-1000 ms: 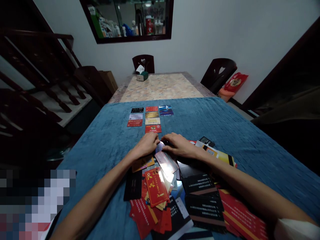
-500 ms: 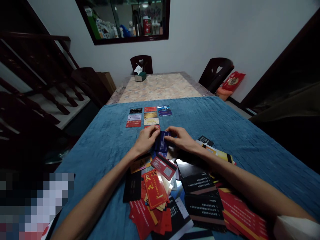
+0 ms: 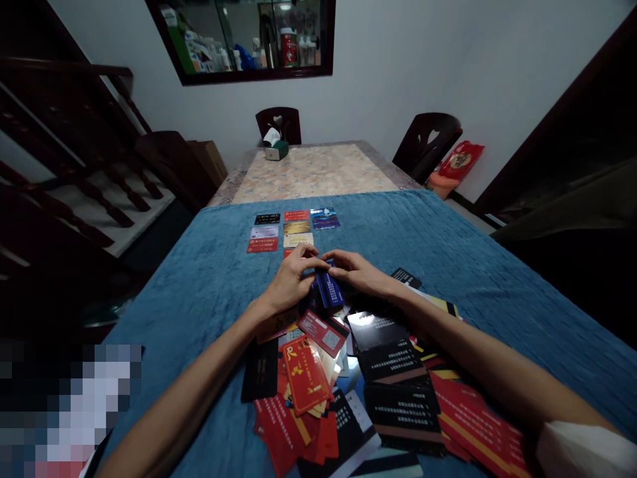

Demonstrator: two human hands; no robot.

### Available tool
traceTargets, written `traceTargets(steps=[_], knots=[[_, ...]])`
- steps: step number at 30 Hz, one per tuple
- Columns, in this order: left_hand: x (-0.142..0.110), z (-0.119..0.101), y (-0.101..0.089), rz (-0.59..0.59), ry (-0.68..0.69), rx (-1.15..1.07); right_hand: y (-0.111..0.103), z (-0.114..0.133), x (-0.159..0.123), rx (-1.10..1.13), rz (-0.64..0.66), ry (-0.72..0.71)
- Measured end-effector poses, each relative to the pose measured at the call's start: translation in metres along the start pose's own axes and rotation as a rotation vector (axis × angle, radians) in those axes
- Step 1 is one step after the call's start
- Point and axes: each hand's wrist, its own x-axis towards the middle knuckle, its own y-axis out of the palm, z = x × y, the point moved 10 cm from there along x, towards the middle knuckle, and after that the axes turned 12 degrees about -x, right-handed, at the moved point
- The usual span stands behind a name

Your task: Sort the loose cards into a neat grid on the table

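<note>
Between my two hands, low over the near part of the blue cloth, is a dark blue card with white print, tilted. My left hand pinches it from the left, and my right hand has its fingertips at the top edge. Another blue edge shows by the left fingers; whether it is a second card I cannot tell. Below the hands lies a loose heap of cards, with a red card with a QR code, a red card with gold print and black cards on top.
Beyond my hands, several cards lie face up in columns, among them a black card and a blue picture card. The blue cloth covers the near table. A tissue box stands at the far end, near chairs.
The blue card has turned and tilted between my hands. My left fingers have moved over its top edge, and the hands have come closer together. The view has shifted slightly.
</note>
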Motion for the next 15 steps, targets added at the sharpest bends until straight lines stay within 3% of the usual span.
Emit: traceTargets(steps=[3, 6, 10, 15], knots=[[0.0, 0.0, -0.002, 0.022, 0.019, 0.012, -0.008, -0.003, 0.0, -0.154, -0.031, 0.026], [0.0, 0.007, 0.001, 0.095, -0.064, 0.05, -0.018, 0.003, 0.001, -0.247, -0.069, 0.005], [0.0, 0.017, -0.001, 0.106, -0.18, 0.093, -0.031, 0.017, -0.001, -0.234, -0.097, -0.011], [0.0, 0.024, 0.0, 0.15, -0.247, 0.058, -0.034, 0.035, -0.009, -0.264, -0.016, -0.05]])
